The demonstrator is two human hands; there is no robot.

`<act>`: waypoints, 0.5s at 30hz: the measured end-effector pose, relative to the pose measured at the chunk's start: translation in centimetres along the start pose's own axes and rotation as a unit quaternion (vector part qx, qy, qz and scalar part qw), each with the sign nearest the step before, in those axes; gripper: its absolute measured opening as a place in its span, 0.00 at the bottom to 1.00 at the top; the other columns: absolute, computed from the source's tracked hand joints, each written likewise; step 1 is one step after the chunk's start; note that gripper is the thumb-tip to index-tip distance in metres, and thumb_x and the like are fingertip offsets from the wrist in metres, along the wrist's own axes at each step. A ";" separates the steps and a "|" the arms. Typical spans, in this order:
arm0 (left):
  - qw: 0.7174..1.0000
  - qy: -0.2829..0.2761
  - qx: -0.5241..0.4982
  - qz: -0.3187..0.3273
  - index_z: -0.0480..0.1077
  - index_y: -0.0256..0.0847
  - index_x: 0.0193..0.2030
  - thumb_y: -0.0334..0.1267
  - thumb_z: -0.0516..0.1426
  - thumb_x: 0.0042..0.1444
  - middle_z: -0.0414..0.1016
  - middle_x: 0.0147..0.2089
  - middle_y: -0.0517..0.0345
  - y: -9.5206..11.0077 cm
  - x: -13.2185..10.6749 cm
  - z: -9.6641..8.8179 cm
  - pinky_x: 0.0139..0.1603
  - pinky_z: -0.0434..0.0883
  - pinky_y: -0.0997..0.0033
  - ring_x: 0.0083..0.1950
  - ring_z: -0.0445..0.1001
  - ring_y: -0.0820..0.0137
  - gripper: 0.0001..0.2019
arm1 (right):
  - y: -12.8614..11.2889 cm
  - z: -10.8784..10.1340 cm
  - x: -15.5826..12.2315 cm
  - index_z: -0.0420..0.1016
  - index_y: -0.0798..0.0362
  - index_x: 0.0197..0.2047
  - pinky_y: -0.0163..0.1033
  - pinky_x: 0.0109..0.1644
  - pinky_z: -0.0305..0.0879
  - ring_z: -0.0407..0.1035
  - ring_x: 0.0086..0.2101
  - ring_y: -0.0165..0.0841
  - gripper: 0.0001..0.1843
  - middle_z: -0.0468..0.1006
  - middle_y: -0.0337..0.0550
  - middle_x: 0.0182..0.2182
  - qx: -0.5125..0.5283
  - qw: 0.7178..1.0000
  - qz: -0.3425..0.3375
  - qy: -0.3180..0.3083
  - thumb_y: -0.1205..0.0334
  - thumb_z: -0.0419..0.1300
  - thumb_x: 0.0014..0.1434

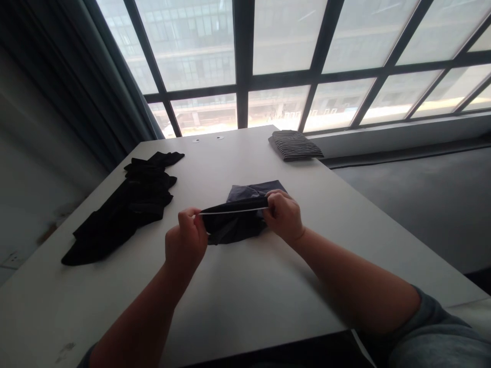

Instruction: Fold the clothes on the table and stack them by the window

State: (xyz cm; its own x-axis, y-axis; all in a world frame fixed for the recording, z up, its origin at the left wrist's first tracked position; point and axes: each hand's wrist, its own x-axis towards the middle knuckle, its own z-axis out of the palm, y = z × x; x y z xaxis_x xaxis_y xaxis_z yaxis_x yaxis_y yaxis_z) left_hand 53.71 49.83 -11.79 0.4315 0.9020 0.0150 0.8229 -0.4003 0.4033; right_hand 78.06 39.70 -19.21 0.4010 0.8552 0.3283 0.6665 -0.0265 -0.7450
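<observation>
A dark garment (235, 226) with a black band, a thin white edge and a greyer part behind is stretched between my hands over the middle of the white table (230, 296). My left hand (186, 237) pinches the band's left end. At the other end, my right hand (284, 215) grips the band with fingers closed. The garment's lower part hangs or lies close to the tabletop; I cannot tell which. Its exact kind does not show.
Crumpled black clothing (126, 204) lies along the table's left side. A folded striped cloth (295, 145) sits at the far right edge. Two small white discs (220, 137) are near the back edge, before a large window (282, 41). A dark curtain (80, 66) hangs at left.
</observation>
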 end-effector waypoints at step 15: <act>0.975 -0.018 -0.100 0.199 0.70 0.44 0.42 0.32 0.49 0.68 0.74 0.26 0.63 0.0 -0.9 2.0 0.29 0.62 0.74 0.24 0.71 0.71 0.10 | -1.7 0.1 0.4 0.73 0.50 0.55 0.40 0.44 0.67 0.75 0.38 0.41 0.17 0.82 0.44 0.36 -0.091 0.978 0.087 -0.167 0.61 0.63 0.63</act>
State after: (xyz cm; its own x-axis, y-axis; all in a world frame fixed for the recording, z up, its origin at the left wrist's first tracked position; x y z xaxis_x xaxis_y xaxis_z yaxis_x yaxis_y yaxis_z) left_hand 54.05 48.71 -13.59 0.7177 0.6737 0.1761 0.5002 -0.6747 0.5427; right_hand 77.00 40.11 -17.85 0.3113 0.9500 -0.0253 0.7188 -0.2528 -0.6476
